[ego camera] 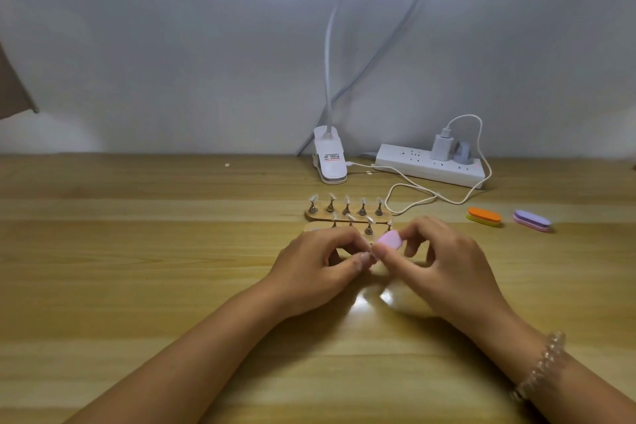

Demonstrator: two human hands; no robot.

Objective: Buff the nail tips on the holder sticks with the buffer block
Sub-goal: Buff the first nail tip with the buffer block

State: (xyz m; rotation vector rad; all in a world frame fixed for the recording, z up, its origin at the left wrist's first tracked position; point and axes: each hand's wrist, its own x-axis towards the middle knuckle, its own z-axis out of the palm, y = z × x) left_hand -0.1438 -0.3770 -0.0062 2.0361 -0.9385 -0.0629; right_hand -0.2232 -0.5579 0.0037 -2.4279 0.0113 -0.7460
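Both hands meet low over the table (pixel 137 251). The left hand (pixel 327 260) pinches a single nail tip (pixel 365 255) on its stick, and the right hand (pixel 447 262) clamps the pink buffer block (pixel 389 240) just right of that tip, its long axis slanting up and away to the right. Block and tip appear to touch, though blur hides the contact. Just beyond, other holder sticks (pixel 369 229) stand in two wooden bases (pixel 320 216), the front row nearest the left hand. Spare buffers (pixel 483 217) lie well to the right.
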